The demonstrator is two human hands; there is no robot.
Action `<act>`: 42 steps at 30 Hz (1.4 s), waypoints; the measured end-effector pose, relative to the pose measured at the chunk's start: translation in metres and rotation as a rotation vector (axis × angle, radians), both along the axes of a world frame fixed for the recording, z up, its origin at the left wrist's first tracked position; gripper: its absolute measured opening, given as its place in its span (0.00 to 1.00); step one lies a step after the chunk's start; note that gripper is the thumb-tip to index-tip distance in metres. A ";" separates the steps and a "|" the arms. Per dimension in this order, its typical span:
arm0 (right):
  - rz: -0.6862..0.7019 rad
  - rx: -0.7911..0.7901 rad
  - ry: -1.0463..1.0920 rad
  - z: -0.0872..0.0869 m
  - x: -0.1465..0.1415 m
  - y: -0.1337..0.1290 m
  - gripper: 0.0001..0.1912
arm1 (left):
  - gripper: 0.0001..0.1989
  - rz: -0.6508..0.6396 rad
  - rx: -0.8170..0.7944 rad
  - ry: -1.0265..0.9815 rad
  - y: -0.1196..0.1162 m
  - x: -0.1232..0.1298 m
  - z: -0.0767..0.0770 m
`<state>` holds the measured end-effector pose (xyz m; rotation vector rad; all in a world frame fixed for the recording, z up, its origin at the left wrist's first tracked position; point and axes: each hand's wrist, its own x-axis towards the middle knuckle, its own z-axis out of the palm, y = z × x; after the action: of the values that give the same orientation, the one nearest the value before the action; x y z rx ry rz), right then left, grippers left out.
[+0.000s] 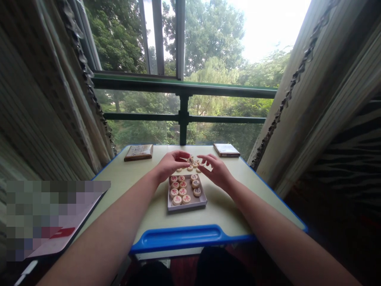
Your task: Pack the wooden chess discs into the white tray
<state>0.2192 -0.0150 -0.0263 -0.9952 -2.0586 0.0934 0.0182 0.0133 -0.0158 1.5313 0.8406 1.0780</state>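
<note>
My left hand [172, 163] pinches a round wooden xiangqi piece [190, 161] between thumb and fingertips. The piece is tilted up, its dark character facing me. Just to the right, my right hand [213, 169] is open, its fingers apart and curved toward that piece without visibly touching it. Below both hands lies a shallow open box [192, 194]. Red-marked pieces [182, 192] stand in two columns on its left, and dark-marked pieces [195, 184] form a column along its right wall. Beyond the box are several loose pieces [190, 168], partly hidden by my fingers.
The pale table [226, 216] has a blue edge with a molded trough [181, 237] at the front. A brown-edged flat box [139, 152] lies at the back left, a white-topped one [226, 150] at the back right. Curtains flank the window and green railing [184, 115].
</note>
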 end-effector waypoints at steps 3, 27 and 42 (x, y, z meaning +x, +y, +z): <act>0.028 -0.037 -0.031 -0.003 -0.004 -0.001 0.17 | 0.21 -0.023 -0.011 0.004 -0.004 0.002 0.001; 0.071 -0.075 0.078 0.001 -0.007 -0.007 0.15 | 0.18 -0.140 -0.104 0.043 -0.010 0.005 0.000; 0.133 -0.290 -0.230 0.032 0.010 -0.025 0.08 | 0.14 0.318 0.258 0.045 -0.005 -0.005 0.006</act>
<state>0.2288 -0.0397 0.0062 -1.0822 -2.3683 0.3709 0.0130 0.0079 -0.0096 1.6752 1.0317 1.4324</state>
